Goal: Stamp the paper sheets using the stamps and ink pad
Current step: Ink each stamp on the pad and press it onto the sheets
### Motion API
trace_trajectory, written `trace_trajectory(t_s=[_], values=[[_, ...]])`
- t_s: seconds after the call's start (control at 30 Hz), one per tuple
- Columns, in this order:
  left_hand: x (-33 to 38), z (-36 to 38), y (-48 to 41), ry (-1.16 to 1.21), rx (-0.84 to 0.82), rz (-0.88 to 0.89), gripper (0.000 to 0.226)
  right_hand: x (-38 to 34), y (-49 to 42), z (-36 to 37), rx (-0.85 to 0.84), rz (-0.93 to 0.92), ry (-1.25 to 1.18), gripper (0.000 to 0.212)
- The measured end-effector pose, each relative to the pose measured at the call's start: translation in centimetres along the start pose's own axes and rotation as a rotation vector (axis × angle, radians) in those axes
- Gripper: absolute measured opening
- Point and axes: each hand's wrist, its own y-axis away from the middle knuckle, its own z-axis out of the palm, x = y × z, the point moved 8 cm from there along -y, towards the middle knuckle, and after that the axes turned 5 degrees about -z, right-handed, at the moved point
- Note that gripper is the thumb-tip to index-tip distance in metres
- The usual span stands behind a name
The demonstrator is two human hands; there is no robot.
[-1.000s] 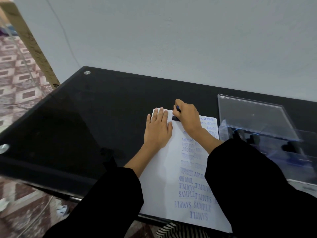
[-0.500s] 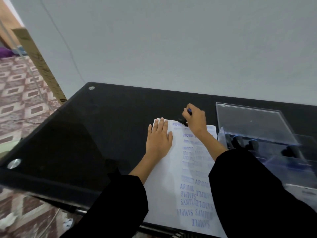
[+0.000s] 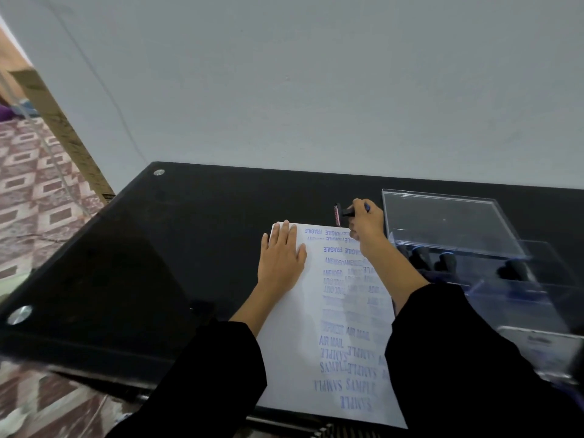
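On the black glass worktop [image 3: 158,263], the left hand [image 3: 281,257] lies flat, grip released, pressing the far left corner of the white paper sheet [image 3: 290,358] (blue-printed FRAGILE, AMENDED, SAMPLE). The right hand [image 3: 365,224] has its grip clenched round a small black stamp [image 3: 339,214], tipped sideways just beyond the sheet's far edge, near the clear plastic box [image 3: 442,222].

The white paper sheets [image 3: 294,343] lie in a flat pile on the black bench [image 3: 158,263]. Blue words like FRAGILE, AMENDED, AIR MAIL and SAMPLE fill the right side of the top sheet. The small black stamp [image 3: 338,214] is tipped sideways in the air, just past the far edge. More dark stamps [image 3: 445,262] sit in the clear box [image 3: 442,222].
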Motion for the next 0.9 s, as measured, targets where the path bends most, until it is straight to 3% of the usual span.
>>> trace_trajectory(t_s=[0.2, 0.33, 0.53, 0.9], values=[[1.7, -1.2, 0.3, -0.128, 0.043, 0.023, 0.046, -2.4, 2.0, -2.2, -0.028, -0.016, -0.019, 0.025], [4.8, -2.6, 1.9, 0.125, 0.072, 0.077, 0.044, -6.0, 3.8, -5.7, -0.025, -0.145, -0.013, 0.03], [11.6, -5.3, 7.3, 0.525, 0.014, 0.228, 0.04, -8.1, 6.9, -13.1, 0.013, -0.294, 0.178, 0.031], [16.7, -5.7, 19.2, 0.65, 0.171, 0.548, 0.029, -6.9, 18.4, -20.8, -0.009, -0.556, 0.639, 0.027]])
